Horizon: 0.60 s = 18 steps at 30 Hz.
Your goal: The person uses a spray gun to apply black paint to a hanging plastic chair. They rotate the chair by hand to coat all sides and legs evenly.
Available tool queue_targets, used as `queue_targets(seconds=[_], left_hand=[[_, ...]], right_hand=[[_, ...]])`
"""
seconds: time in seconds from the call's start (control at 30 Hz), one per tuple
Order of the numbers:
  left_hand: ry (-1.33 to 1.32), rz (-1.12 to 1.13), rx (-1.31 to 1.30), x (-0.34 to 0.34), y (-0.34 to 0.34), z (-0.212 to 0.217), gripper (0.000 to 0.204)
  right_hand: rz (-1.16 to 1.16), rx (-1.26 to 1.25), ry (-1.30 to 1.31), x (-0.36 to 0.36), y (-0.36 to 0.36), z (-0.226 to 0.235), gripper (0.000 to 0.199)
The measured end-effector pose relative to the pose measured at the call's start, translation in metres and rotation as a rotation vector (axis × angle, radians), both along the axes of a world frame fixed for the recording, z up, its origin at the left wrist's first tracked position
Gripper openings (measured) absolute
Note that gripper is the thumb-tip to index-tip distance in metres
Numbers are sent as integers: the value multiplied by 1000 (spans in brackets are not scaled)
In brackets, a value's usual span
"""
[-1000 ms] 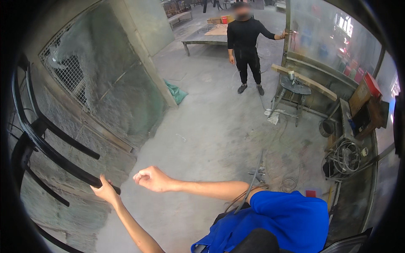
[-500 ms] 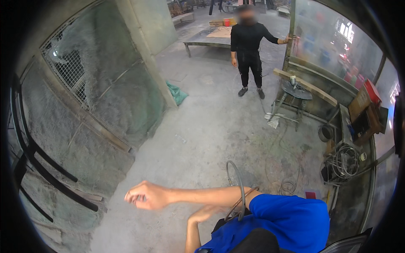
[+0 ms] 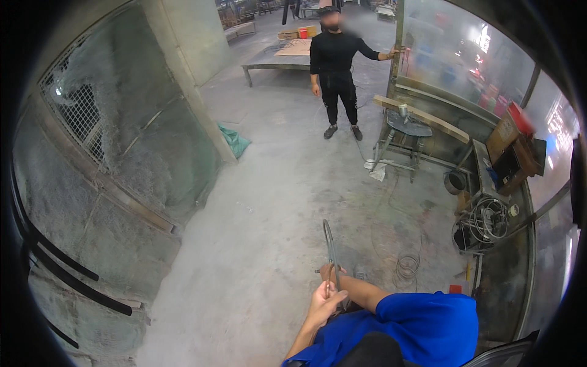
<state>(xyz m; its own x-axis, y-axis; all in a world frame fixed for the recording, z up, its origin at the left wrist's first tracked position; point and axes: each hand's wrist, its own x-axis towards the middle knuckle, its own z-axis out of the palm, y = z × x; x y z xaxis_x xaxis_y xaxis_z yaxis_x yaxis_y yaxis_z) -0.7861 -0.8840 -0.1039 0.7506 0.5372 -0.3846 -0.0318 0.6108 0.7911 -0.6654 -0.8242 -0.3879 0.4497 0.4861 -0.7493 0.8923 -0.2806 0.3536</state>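
In front of my body, a thin grey hose [image 3: 330, 241] stands up in a narrow loop. My left hand [image 3: 322, 306] is closed around the hose's lower part, the thumb lying along it. Just beyond it, my right hand [image 3: 331, 274] is bent inward with its fingers curled. A small dark piece pokes out at its left side; the rest of what it grips is hidden behind the hose and my left hand. My blue sleeve [image 3: 428, 318] covers the right upper arm.
A person [image 3: 334, 70] in black stands ahead, one hand on a door-frame post. At right are a stool [image 3: 408, 127] with a can, a wooden beam [image 3: 422, 119], coiled cable [image 3: 491, 220] and floor hose [image 3: 407, 266]. Black curved bars [image 3: 73, 284] stand at left, before a dusty mesh panel [image 3: 85, 119].
My right arm, stretched out to the left before, is drawn back in beside my left hand. The hose no longer hangs over the right elbow; my left hand grips it. My view has shifted slightly.
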Motion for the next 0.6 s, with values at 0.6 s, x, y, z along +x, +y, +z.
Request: queue_targets(seconds=[0.6], left_hand=[[-54,30,1127,-85,28,121,35]], right_hand=[[-95,689,756,24,67,127,42]])
